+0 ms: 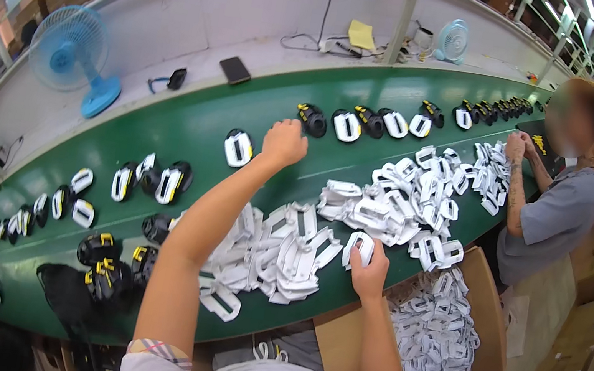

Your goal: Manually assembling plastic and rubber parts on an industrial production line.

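Note:
My left hand reaches across the green belt to the lower left edge of a black-and-yellow plastic part. Its fingers are bent, and the fingertips are hidden, so whether they grip the part does not show. Close to my body, my right hand is closed on a white oval plastic frame, thumb across its front. Loose white frames lie heaped between my forearms. Left of my left hand sits a black part with a white frame on it.
A cardboard box of white pieces stands at my right. Black parts lie left of my left arm. Beyond the belt are a blue fan and a phone. A co-worker works at the right.

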### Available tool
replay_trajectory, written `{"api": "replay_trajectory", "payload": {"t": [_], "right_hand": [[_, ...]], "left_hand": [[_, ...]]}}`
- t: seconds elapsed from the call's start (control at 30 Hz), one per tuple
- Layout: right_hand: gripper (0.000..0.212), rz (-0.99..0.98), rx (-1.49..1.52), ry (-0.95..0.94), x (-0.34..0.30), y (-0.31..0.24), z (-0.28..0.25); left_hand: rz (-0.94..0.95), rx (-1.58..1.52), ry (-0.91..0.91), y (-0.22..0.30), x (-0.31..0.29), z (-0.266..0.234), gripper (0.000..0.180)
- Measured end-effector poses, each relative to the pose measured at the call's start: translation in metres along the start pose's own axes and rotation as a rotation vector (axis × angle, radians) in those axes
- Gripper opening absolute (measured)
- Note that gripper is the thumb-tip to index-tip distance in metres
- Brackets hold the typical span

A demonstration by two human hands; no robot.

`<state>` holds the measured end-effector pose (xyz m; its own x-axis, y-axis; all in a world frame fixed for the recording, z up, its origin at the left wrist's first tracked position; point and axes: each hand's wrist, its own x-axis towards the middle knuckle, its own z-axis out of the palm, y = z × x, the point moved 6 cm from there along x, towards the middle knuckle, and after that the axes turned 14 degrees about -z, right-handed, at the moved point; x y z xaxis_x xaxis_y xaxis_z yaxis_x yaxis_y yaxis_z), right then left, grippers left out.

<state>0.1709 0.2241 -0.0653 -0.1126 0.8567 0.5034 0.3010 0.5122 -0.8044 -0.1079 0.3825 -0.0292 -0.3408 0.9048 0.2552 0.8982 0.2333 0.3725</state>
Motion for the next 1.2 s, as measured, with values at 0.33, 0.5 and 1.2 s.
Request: {"api": "replay_trajectory", "payload": {"t": [0.33, 0.5, 1.2], "right_hand": [[0.023, -0.030, -0.113, 0.020, 0.005, 0.000, 0.011], [0.023, -0.019, -0.117, 0.028, 0.006, 0.000, 0.011], [0.023, -0.037, -0.045, 0.053, -0.001, 0.014, 0.005]], "left_hand": [[-0.591, 0.050, -0.221, -0.009, 0.074, 0.037, 0.088], [-0.553, 0.016, -0.319, -0.010, 0.078, 0.045, 0.079], [-0.390, 0.074, -0.025, 0.018, 0.045, 0.059, 0.089]]}}
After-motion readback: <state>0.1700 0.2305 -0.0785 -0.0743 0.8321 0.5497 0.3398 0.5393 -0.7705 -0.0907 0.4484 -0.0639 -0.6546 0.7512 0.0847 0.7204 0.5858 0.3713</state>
